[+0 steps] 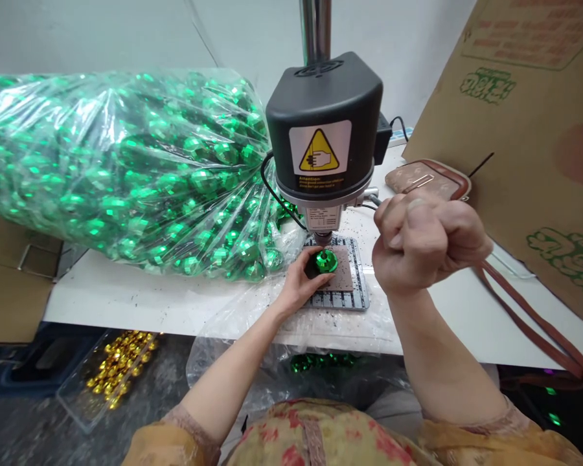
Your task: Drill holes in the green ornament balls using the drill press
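My left hand (pixel 301 281) is curled around a shiny green faceted ball (pixel 326 260), thumb on the near side and fingers behind it. The ball rests on a brown board (pixel 341 275) on the slotted metal base (pixel 361 299) of a small bench drill press (pixel 323 129). Directly above the ball is the chuck (pixel 323 238), close to its top. My right hand (pixel 425 243) is a raised fist, closed on the press's feed lever (pixel 375 199); most of the lever is hidden by the fingers.
A large clear bag of green faceted balls (pixel 126 175) fills the table's left side. A brown patterned purse (pixel 425 179) with a strap lies at right, beside a cardboard box (pixel 539 162). Gold balls (pixel 121 366) sit in a clear bin below left. Dark specks dot the white table (pixel 165 294).
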The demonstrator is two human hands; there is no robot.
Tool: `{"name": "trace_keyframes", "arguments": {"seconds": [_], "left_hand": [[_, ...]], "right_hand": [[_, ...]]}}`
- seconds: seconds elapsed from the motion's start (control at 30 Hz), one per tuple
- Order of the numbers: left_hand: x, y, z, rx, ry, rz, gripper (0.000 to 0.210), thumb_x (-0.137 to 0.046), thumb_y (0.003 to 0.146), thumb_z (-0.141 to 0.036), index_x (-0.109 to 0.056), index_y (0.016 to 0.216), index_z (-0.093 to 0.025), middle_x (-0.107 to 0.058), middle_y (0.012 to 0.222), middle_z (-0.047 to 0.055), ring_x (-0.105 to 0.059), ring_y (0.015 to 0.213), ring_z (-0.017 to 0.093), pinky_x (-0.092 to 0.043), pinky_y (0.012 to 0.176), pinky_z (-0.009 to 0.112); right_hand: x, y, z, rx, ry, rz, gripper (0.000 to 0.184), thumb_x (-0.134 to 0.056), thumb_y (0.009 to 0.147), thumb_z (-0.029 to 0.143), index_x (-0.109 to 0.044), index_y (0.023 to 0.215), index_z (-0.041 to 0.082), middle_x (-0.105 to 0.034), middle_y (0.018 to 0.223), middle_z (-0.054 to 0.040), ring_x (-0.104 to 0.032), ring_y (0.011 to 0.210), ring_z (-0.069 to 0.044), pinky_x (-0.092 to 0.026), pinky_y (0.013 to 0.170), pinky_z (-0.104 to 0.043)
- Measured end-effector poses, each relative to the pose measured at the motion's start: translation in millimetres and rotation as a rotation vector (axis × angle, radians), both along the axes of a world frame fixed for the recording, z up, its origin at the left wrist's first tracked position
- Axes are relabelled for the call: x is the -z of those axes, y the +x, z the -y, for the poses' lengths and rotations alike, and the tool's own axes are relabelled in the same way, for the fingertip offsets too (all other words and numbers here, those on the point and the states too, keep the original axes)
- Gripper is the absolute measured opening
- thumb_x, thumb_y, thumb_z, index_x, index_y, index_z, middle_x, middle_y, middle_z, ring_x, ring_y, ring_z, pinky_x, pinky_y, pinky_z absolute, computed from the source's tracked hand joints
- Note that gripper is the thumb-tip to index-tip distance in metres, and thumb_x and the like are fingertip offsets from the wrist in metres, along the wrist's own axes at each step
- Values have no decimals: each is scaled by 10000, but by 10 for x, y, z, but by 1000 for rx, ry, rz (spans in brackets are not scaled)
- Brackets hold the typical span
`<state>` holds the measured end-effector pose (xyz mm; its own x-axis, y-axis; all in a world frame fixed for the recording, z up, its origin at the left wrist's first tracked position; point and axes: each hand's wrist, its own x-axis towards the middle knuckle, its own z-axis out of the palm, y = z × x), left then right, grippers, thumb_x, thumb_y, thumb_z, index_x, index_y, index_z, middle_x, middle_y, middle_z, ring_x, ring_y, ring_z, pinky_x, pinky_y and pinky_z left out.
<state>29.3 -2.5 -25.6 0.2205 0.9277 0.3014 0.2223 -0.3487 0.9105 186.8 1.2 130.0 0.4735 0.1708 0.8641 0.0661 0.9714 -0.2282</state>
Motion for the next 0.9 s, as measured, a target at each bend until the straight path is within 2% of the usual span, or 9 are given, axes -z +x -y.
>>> {"name": "trace_keyframes", "arguments": {"seconds": [0.2, 0.5, 0.67, 0.9], "left_hand": [[-23, 9, 6, -9, 6, 5, 565, -859, 796, -400, -617, 1272, -213, -715, 1265, 103, -685, 1172, 283, -536, 1045, 431], [-27, 5, 7, 0, 8, -2, 551, -855, 805, -383, -614, 1271, -215, -714, 1261, 101, -686, 1159, 275, -542, 1025, 419], [-28, 4, 10, 5, 16, -5, 554, -855, 808, -387, -612, 1275, -217, -712, 1265, 101, -686, 1160, 274, -547, 1018, 414], [-16, 12, 7, 0, 12, 4, 565, -854, 809, -422, -616, 1280, -221, -715, 1264, 101, -686, 1163, 278, -549, 1027, 429]], "right_hand": [[79, 24, 28, -6, -3, 29, 425, -580, 891, 140, -261, 612, 181, -240, 528, 59, -244, 452, -23, -222, 450, -236], [112, 21, 35, -10, 42, 45, 436, -555, 860, 70, -219, 602, 171, -253, 542, 62, -297, 459, -16, -289, 475, -232], [122, 19, 26, -9, 64, 52, 431, -554, 856, 59, -222, 604, 172, -247, 537, 68, -284, 442, -15, -284, 474, -234], [261, 44, 14, 6, 91, 95, 434, -557, 856, 94, -209, 613, 182, -261, 531, 61, -256, 449, -24, -265, 469, -254]]}}
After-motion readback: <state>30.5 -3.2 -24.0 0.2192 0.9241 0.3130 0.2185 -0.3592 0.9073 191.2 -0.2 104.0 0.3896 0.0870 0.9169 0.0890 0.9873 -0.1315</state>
